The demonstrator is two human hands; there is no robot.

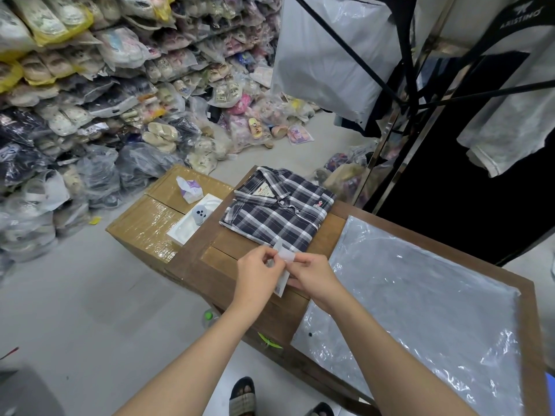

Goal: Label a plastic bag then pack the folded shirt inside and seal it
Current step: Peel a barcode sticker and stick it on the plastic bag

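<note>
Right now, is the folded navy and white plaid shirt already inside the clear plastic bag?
No, the folded plaid shirt lies bare on the wooden table, apart from the flat clear plastic bag beside it.

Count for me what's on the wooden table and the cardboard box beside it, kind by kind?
Folded plaid shirt: 1
Clear plastic bag: 1
Label strip, pinched between the left hand and right hand: 1
Tissue pack on the cardboard box: 1
White tray: 1
Small grey round item on the tray: 1
Total: 6
</note>
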